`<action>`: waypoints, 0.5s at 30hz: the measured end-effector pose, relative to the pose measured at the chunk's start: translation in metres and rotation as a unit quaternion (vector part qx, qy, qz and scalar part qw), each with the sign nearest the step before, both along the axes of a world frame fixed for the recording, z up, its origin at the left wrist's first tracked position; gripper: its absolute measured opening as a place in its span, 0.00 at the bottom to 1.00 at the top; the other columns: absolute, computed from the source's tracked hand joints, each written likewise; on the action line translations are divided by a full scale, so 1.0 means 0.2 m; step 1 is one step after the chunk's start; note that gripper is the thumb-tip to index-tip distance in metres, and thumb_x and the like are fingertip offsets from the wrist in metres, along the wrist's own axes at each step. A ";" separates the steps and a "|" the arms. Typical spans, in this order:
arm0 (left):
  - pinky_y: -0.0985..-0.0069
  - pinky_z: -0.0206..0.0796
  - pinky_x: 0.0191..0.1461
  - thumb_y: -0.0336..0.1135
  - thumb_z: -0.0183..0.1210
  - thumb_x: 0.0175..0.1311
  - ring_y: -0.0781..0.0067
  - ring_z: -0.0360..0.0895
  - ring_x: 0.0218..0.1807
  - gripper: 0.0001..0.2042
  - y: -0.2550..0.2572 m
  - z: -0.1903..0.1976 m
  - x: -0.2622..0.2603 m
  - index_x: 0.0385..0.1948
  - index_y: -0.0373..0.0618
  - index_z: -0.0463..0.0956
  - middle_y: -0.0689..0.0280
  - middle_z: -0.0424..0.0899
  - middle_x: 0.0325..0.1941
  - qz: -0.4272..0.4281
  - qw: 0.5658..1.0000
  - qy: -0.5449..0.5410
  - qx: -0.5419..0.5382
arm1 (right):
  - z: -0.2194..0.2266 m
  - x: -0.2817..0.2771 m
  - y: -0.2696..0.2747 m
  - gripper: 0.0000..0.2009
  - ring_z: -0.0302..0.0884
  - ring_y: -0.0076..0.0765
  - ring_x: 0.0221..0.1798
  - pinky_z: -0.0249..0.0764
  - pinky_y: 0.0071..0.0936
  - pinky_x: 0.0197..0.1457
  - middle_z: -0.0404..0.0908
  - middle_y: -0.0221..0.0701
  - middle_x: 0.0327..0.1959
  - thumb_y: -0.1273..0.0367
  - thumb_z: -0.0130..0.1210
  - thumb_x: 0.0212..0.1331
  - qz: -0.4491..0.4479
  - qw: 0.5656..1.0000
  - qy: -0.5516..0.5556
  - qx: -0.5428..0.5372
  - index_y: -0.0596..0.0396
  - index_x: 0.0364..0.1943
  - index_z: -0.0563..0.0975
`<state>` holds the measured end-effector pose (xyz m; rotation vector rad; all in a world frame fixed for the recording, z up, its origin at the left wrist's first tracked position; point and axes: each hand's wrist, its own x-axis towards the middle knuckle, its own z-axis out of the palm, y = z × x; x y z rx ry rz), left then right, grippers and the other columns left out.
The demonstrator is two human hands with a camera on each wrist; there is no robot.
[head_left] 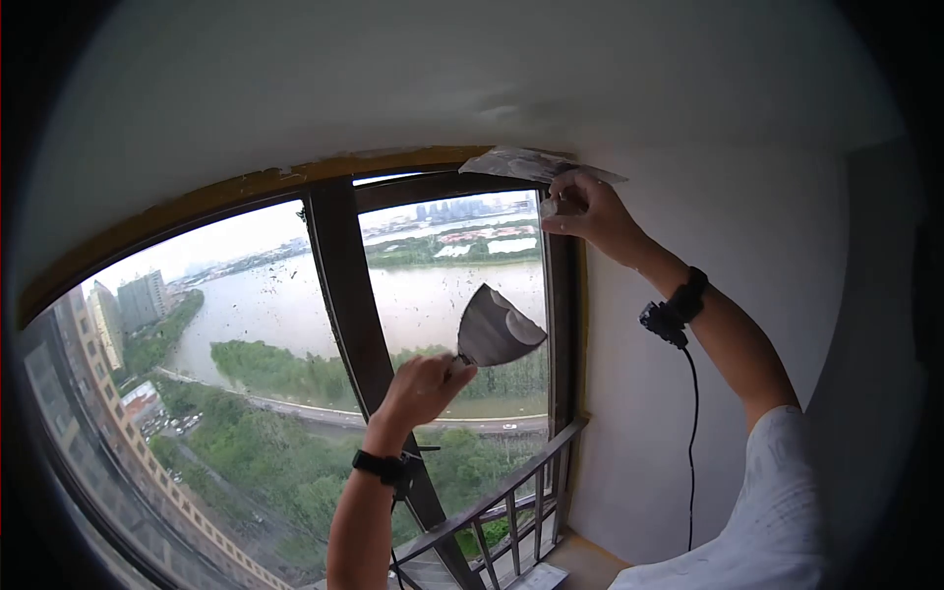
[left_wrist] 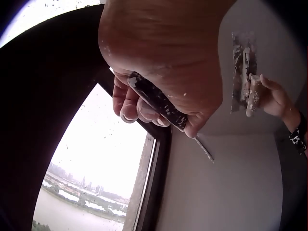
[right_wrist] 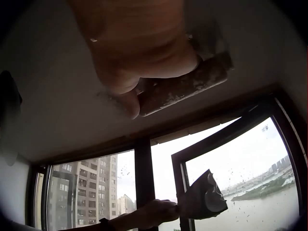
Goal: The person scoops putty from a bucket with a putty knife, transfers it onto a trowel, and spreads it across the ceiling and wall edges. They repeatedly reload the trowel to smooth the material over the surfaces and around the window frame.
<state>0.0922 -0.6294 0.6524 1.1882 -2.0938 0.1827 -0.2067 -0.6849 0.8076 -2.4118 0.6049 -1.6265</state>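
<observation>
Both hands grip tools: the left hand (head_left: 421,388) clasps a putty knife (head_left: 497,329) upright before the window (head_left: 275,324), while higher up the right hand (head_left: 585,208) grasps a trowel (head_left: 531,163) pressed flat to the ceiling (head_left: 442,69).

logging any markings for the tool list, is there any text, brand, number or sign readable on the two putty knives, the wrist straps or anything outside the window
No readable text in any view.
Left hand putty knife: blade smeared, no mark visible.
Right hand scraper: coated in putty, no mark visible.
Wrist straps: plain black.
Buildings outside: too small to show any signs.
</observation>
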 end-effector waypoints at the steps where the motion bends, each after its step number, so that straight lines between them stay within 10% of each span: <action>1: 0.60 0.61 0.29 0.53 0.56 0.65 0.47 0.69 0.22 0.25 0.07 -0.03 -0.04 0.20 0.36 0.70 0.52 0.67 0.15 0.005 0.999 0.019 0.032 | 0.03 0.03 -0.12 0.21 0.72 0.20 0.36 0.70 0.22 0.42 0.74 0.24 0.30 0.68 0.71 0.48 0.007 1.000 -0.003 0.002 0.55 0.43 0.72; 7: 0.60 0.60 0.31 0.46 0.61 0.62 0.47 0.68 0.21 0.22 0.55 -0.33 -0.14 0.15 0.42 0.65 0.56 0.64 0.12 0.054 0.998 0.043 0.014 | 0.20 0.31 -0.68 0.24 0.78 0.33 0.42 0.71 0.31 0.49 0.80 0.32 0.36 0.64 0.72 0.45 0.021 0.996 -0.013 -0.080 0.53 0.46 0.73; 13: 0.59 0.60 0.31 0.51 0.61 0.60 0.45 0.70 0.23 0.25 1.20 -0.80 -0.09 0.15 0.38 0.67 0.52 0.68 0.15 0.348 0.918 0.136 0.135 | 0.28 0.52 -0.78 0.27 0.78 0.40 0.47 0.69 0.39 0.54 0.82 0.34 0.37 0.63 0.72 0.41 -0.010 0.986 -0.067 -0.151 0.47 0.50 0.75; 15: 0.67 0.56 0.27 0.45 0.63 0.58 0.71 0.64 0.20 0.20 1.39 -0.91 -0.15 0.19 0.37 0.70 0.62 0.65 0.14 0.397 0.873 0.252 0.128 | 0.27 0.52 -0.74 0.26 0.79 0.39 0.46 0.70 0.38 0.54 0.82 0.34 0.36 0.64 0.72 0.41 0.043 0.986 -0.077 -0.142 0.48 0.48 0.76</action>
